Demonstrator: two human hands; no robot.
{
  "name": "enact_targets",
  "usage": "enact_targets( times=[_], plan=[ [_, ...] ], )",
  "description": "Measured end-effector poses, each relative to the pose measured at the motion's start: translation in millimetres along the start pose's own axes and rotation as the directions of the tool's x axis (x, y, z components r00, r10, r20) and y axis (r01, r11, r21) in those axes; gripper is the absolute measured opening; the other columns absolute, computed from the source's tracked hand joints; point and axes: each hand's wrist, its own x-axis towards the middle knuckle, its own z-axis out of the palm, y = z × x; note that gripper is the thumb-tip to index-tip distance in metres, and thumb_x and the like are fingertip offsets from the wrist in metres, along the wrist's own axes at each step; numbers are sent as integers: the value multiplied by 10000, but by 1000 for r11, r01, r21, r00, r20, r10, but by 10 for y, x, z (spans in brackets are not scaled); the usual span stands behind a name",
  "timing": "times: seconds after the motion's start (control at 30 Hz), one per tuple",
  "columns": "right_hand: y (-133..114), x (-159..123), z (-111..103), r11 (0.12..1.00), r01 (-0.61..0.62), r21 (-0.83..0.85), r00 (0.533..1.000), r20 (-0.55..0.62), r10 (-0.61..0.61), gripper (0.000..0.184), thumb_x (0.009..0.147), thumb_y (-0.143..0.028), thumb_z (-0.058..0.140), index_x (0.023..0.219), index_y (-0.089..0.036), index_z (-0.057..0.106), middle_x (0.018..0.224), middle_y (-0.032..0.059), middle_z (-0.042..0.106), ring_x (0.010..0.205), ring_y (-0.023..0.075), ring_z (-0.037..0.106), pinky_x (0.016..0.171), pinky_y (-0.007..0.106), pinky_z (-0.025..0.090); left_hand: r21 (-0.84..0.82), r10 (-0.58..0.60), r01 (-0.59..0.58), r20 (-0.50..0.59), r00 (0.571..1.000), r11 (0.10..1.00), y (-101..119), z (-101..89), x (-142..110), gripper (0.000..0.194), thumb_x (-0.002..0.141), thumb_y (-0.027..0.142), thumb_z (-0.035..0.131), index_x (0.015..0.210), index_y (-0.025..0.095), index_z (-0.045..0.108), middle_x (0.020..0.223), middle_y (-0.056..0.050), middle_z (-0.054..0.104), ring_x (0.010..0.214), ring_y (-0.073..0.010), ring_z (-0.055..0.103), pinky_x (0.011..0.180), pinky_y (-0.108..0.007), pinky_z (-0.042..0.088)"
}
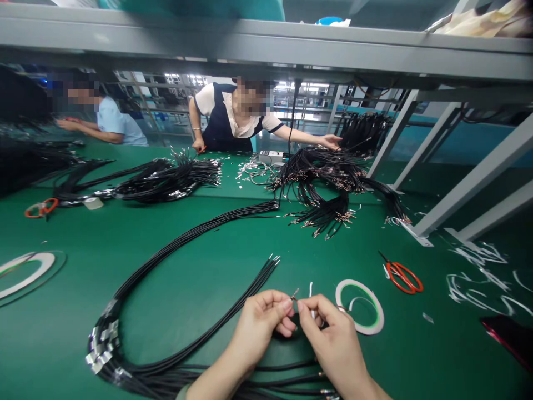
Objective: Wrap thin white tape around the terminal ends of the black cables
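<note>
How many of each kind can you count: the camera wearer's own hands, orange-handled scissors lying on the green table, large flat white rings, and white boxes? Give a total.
Own hands: 2 (left hand, right hand)
Orange-handled scissors: 2
Large flat white rings: 2, one cut off by the picture edge
White box: 1
Total: 7

Two bare hands, a left hand (260,325) and a right hand (335,336), work at a green tabletop (200,283), with two people beyond them, one straight across (233,119) and one farther left (114,119). Two pairs of orange-handled scissors lie out, one right of the hands (400,272), one far to their left (41,208). Two flat tape rings flank the hands, one just right (380,314), one far left (46,264). One white box (270,158) sits beyond; four slanted metal legs (470,179) rise to the right. The overlapping black cables (166,249) defy an exact count.
</note>
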Motion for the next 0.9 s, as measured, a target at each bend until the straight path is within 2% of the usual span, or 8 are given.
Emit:
enact_targets(
  times=[0.37, 0.53, 0.8, 0.9],
  plan=[
    [-35, 0, -14, 999, -16, 48, 999, 31, 15, 250, 893, -341, 542, 742, -168, 640, 606, 6, 638, 493, 118, 527, 472, 200, 404, -40, -42, 46, 91, 995, 998, 28, -18, -17, 310, 718, 396, 748, 691, 101, 657, 538, -17, 640, 440, -67, 549, 472, -158, 449],
    [-44, 0, 7, 995, -29, 94, 1000, 9, 28, 293, 887, -387, 542, 717, -167, 635, 578, 5, 631, 461, 112, 498, 442, 202, 384, -55, -58, 65, 127, 990, 996, 15, -36, -11, 304, 752, 394, 721, 692, 102, 662, 549, -16, 633, 439, -59, 537, 473, -154, 441],
    [-118, 11, 27, 983, -30, 179, 999, -10, 32, 309, 882, -419, 538, 706, -182, 628, 545, -1, 614, 455, 124, 523, 457, 208, 428, -88, -87, 102, 159, 983, 991, 20, -47, -12, 305, 730, 404, 737, 705, 107, 670, 611, -18, 638, 435, -60, 529, 442, -165, 433],
    [-102, 6, 18, 983, -38, 180, 999, -3, 39, 304, 879, -420, 542, 720, -178, 634, 550, -2, 607, 467, 128, 528, 460, 213, 422, -88, -89, 104, 161, 983, 991, 32, -38, -18, 319, 724, 419, 735, 673, 113, 661, 570, -6, 614, 404, -55, 496, 412, -163, 401]
  ],
)
